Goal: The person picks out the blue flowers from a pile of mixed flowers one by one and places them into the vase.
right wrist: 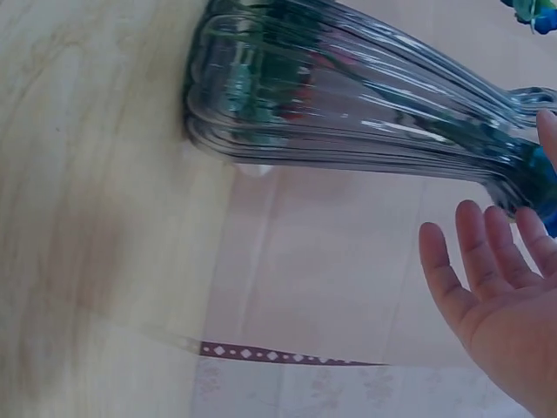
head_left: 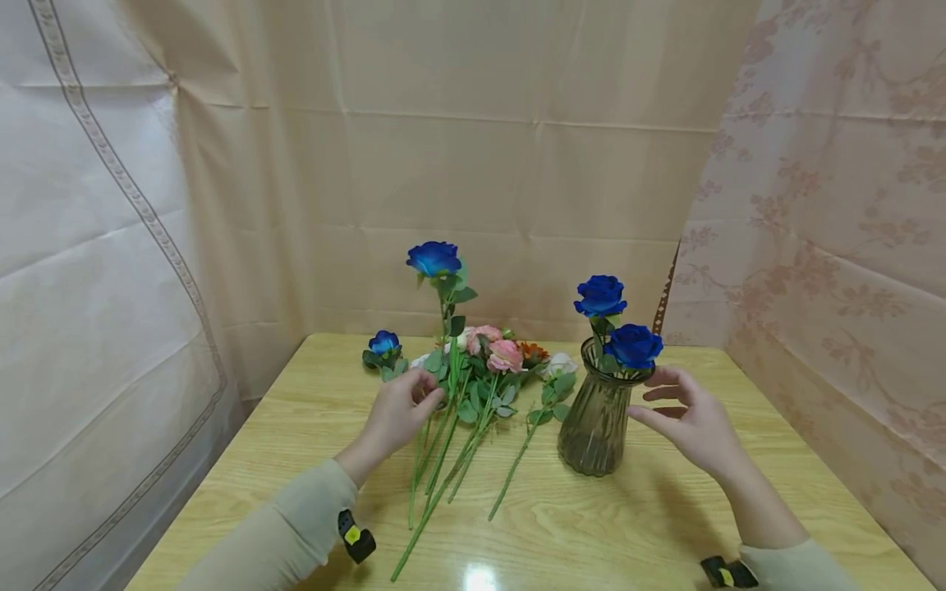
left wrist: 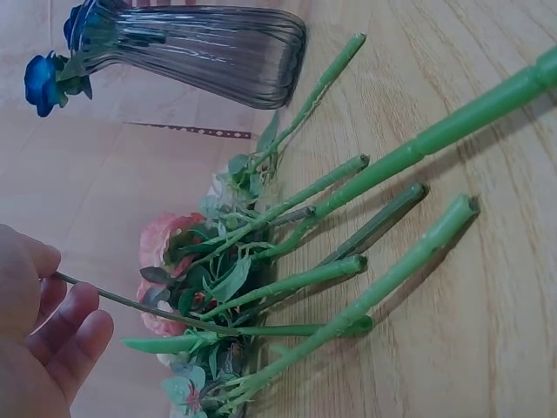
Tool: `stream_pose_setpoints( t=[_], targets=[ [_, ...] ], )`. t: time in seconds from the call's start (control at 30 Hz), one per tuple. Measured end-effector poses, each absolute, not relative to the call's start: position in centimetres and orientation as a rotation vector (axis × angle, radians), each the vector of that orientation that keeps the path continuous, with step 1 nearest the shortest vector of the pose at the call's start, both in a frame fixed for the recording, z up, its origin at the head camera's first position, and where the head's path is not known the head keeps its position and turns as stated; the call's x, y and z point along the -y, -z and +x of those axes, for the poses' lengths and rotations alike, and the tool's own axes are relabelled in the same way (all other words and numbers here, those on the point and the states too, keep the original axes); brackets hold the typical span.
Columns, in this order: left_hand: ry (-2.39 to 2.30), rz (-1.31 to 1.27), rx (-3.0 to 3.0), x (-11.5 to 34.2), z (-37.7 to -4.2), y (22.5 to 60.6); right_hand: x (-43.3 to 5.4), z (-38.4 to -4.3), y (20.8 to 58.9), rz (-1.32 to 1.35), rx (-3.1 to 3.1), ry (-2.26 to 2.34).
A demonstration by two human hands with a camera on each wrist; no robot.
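Note:
My left hand (head_left: 395, 414) pinches the thin green stem (left wrist: 144, 306) of a blue rose (head_left: 434, 258), whose bloom stands upright above the other flowers. A ribbed, smoky glass vase (head_left: 594, 435) stands to the right with two dark blue roses in it, one bloom (head_left: 600, 295) higher than the other (head_left: 633, 346). Beside the vase, my right hand (head_left: 691, 419) has its fingers spread and relaxed, fingertips right at the rim; the right wrist view shows its palm with nothing in it.
Between my hand and the vase lie several flowers with long green stems, among them a pink one (head_left: 506, 356) and a white one (head_left: 559, 365). Another blue rose (head_left: 384, 343) lies at the back left of the wooden table (head_left: 591, 533). Beige curtains (head_left: 517, 180) hang behind.

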State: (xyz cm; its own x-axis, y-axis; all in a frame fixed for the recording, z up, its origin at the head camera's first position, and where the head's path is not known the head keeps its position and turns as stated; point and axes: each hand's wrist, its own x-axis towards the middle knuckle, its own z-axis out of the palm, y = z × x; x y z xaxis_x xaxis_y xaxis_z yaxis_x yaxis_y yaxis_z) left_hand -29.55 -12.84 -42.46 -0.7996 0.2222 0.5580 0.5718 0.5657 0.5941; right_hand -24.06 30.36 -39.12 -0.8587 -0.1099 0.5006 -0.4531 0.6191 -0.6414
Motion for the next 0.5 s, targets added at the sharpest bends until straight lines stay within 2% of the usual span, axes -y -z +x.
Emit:
stream_pose_setpoints(
  t=[0.5],
  targets=[
    [1.162,-0.686,2.342,12.4,-29.2,42.4,-29.1,-22.0,36.5,0.718,2.34,-1.163]
  ],
)
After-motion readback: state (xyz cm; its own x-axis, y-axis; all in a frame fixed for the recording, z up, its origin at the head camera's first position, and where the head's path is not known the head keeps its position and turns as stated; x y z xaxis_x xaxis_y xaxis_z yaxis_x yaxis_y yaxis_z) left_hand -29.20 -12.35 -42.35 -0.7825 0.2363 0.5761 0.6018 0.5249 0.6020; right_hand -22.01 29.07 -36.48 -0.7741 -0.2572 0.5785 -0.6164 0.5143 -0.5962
